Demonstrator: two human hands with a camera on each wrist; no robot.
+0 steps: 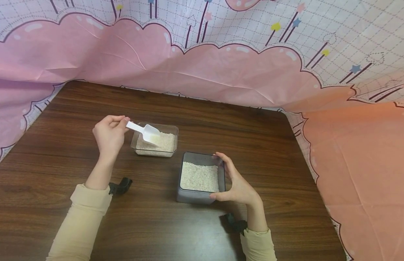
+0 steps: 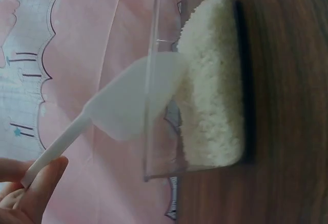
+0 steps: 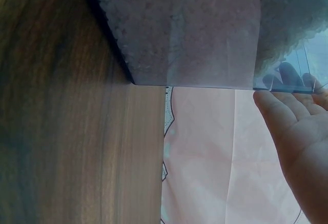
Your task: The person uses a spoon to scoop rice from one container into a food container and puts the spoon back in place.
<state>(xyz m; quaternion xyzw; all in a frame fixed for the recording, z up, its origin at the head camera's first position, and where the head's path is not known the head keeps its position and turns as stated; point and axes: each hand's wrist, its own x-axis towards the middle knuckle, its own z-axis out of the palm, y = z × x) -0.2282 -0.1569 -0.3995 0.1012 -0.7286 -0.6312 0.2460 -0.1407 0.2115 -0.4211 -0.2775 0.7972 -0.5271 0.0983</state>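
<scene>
My left hand pinches the end of the handle of a white plastic scoop. The scoop's bowl slants down over a clear rectangular container, its tip close to the white rice inside. A few pale grains show in the bowl. On the right, my right hand grips a taller smoky-grey translucent box, thumb on the near side and fingers at the far corner. White rice lies in this box below the rim. Through its wall, the right wrist view shows the rice.
Both containers stand on a dark wood-grain table, the clear one farther back and left. A pink and white patterned cloth hangs behind the table and along its sides. Black wrist mounts sit on both forearms.
</scene>
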